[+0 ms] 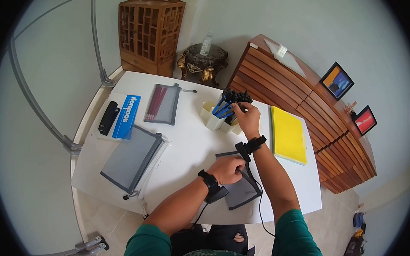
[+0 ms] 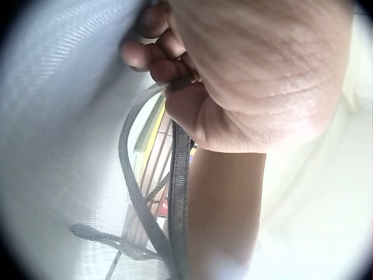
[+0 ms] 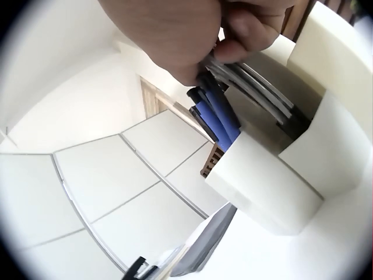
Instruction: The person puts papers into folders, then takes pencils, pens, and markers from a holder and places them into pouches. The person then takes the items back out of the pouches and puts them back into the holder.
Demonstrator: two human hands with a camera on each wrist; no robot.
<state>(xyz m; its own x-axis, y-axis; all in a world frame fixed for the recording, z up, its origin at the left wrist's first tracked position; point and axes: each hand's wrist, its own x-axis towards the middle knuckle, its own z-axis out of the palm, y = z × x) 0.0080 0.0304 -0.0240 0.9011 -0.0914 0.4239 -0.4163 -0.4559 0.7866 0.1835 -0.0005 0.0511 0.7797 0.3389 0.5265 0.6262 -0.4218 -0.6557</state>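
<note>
At the table's front edge my left hand [image 1: 227, 170] grips the rim of a grey mesh zip pouch [image 1: 239, 193]. In the left wrist view its fingers curl at the top of the dark zip edge [image 2: 179, 192], and the pouch's mouth gapes below them. My right hand [image 1: 249, 119] is over the white pen holder [image 1: 214, 123], pinching several slim grey pens [image 3: 256, 90] with black ends. Their lower ends are still inside a compartment of the holder. Blue pens [image 3: 215, 119] with black tops stand right beside those fingers.
A yellow pad [image 1: 288, 134] lies to the right. On the left are a grey mesh pouch [image 1: 130, 156], a pouch with reddish pencils [image 1: 156, 102], a blue notebook [image 1: 126, 116] and a black stapler [image 1: 108, 117]. A cable [image 1: 261, 208] hangs from the right wrist camera.
</note>
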